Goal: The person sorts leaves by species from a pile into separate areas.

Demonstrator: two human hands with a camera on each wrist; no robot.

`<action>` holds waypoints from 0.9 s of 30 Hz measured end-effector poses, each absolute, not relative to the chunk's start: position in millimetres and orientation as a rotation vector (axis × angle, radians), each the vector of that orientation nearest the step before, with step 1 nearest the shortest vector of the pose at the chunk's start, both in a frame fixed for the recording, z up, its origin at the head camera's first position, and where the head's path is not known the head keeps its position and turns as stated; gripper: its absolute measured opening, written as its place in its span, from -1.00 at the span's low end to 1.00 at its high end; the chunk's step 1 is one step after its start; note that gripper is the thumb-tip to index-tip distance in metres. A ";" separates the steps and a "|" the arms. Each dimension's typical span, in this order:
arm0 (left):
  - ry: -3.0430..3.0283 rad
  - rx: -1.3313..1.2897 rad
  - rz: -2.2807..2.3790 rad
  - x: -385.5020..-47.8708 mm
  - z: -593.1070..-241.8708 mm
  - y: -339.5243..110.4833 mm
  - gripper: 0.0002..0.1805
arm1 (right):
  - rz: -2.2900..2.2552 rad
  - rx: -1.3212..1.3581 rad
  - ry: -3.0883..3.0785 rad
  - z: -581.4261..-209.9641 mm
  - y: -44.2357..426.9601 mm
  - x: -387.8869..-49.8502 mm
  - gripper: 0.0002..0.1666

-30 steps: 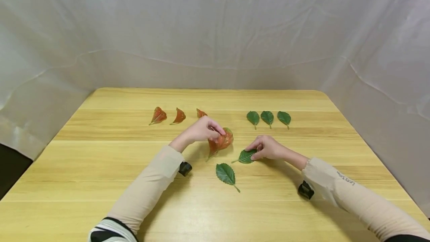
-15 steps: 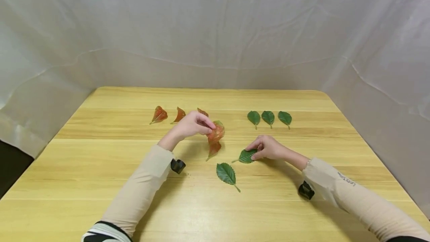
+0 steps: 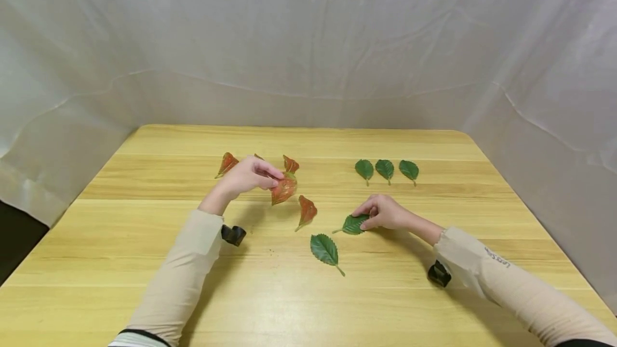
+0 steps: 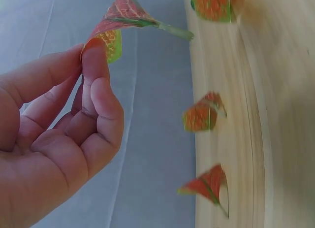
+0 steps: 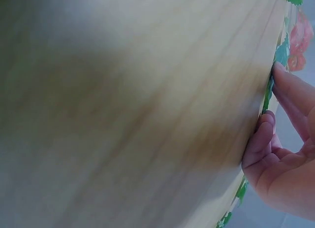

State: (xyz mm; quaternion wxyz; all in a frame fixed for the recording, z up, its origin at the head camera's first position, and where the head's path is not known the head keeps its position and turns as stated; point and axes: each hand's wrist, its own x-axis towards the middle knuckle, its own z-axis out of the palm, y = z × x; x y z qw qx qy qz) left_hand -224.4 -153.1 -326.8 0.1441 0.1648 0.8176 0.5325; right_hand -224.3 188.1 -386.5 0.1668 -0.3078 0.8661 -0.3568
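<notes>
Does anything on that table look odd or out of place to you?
Slightly: one red leaf and one green leaf lie loose near the middle of the table, at different slants, away from the neat row of three green leaves. The red leaf also looks curled, while the green one lies fairly flat.

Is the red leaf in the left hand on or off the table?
Off: the left hand pinches the red leaf above the table, with grey curtain behind its blade.
</notes>
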 end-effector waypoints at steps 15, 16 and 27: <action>2.435 0.405 1.534 -221.6 -334.8 -204.4 -0.74 | -0.994 -0.857 2.481 -385.0 185.9 -223.1 -0.66; 2.441 0.390 1.534 -220.9 -334.8 -207.5 -0.74 | -0.989 -0.859 2.485 -384.4 185.5 -223.1 -0.66; 2.451 0.264 1.534 -213.6 -334.5 -242.9 -0.69 | -0.974 -0.879 2.487 -383.6 185.5 -224.2 -0.66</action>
